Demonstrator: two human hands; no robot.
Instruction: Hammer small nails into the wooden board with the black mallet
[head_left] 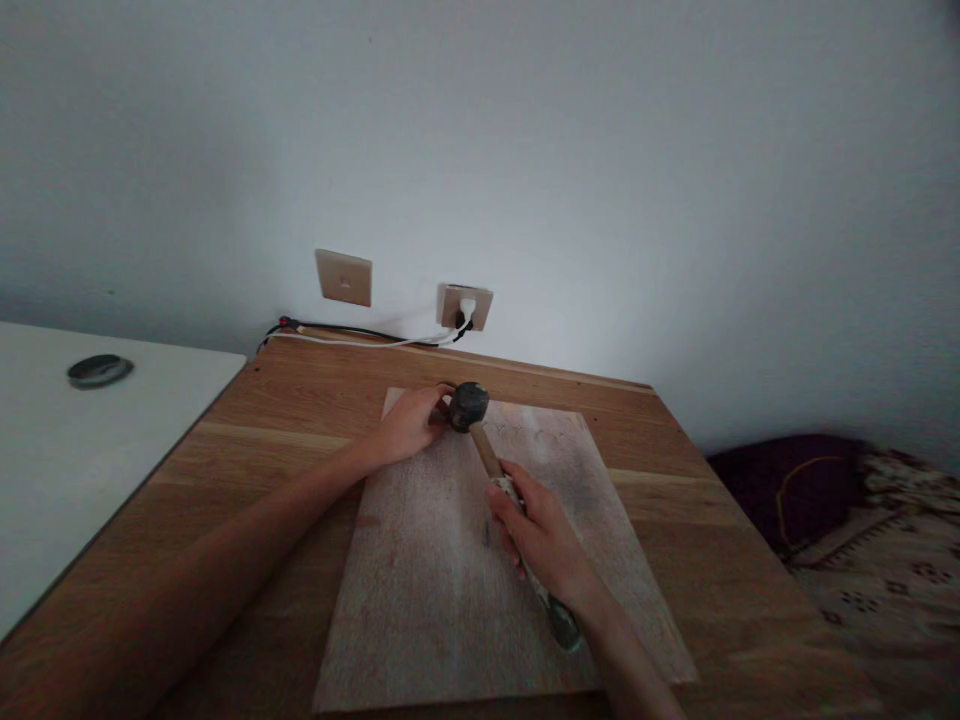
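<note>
My right hand [541, 535] is closed round the wooden handle of a mallet [487, 455], whose dark head [469, 405] rests near the far edge of a pale wooden board [420, 580]. My left hand [411, 422] lies on the board just left of the mallet head, its fingers curled together close against the head as if pinching something too small to see. The board lies flat on a brown wooden table [247, 430].
A white table [67, 450] with a dark round disc [99, 370] stands to the left. On the wall are a switch plate [343, 277] and a socket [465, 306] with a white plug and cables. A patterned cloth and dark cushion [810, 480] lie at the right.
</note>
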